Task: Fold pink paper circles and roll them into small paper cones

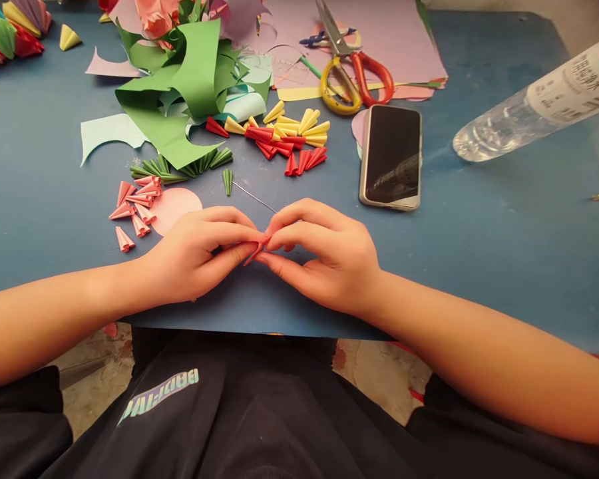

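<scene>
Between my two hands, just above the table's near edge, is a small folded piece of pink paper (pixel 256 250). My left hand (pixel 204 249) pinches one side of it, and my right hand (pixel 319 249) pinches the other, fingertips almost meeting. Most of the paper is hidden by the fingers. Beside my left hand lie a flat pink paper circle (pixel 176 209) and several pink folded paper cones (pixel 140 203). A thin metal needle (pixel 252 194) rests beyond my right fingers, with one green paper cone (pixel 227 181) by its far end.
Green paper scraps (pixel 194 80) are heaped at the back, near red and yellow cones (pixel 284 136). Scissors (pixel 352 66) lie on pink sheets (pixel 399 33). A phone (pixel 392 156) and a tilted water bottle (pixel 534 100) are on the right. Finished-looking colourful folded paper (pixel 10 33) sits far left.
</scene>
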`<state>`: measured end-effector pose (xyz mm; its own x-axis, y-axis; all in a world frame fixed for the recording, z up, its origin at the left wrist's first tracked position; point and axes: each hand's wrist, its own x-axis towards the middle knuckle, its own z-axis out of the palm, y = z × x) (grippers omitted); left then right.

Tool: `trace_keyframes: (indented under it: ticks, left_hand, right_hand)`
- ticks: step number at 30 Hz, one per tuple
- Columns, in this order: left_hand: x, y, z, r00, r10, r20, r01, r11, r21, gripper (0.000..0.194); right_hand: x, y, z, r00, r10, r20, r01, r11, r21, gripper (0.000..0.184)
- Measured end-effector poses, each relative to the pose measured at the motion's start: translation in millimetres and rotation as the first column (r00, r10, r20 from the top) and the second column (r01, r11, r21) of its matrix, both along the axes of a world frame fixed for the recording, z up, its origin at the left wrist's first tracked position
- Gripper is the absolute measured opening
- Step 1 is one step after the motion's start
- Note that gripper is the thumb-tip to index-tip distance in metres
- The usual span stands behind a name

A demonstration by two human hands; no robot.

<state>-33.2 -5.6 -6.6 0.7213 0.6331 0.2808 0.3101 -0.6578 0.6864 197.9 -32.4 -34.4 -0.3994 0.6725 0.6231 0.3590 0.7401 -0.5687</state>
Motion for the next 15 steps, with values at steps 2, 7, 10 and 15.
trace_keyframes:
  ticks: [2,7,10,15]
  left_hand:
    - [0.2,-0.7,1.4,0.999,-0.046,-0.011,0.046,0.999,-0.02,0.022]
    - [0.5,-1.9,5.4,0.99,-0.136,-0.044,0.131,0.986,-0.107,0.031]
    - [1.6,-2.4,4.9,0.994,-0.108,-0.013,0.107,0.992,-0.071,0.02]
    - [1.5,-2.0,-0.8,0.998,-0.061,-0.028,0.061,0.998,-0.002,0.009]
  right_hand:
    - [0.1,-0.9,0.7,1.0,-0.01,0.001,0.01,1.0,-0.03,0.013]
    - [0.1,-3.4,2.4,0.998,-0.061,0.005,0.061,0.994,-0.087,0.016]
    - [-0.7,-3.1,3.0,1.0,-0.023,-0.005,0.022,0.997,-0.073,0.009]
    - [-2.0,-2.1,3.1,0.999,0.009,-0.039,-0.012,0.997,-0.078,0.007]
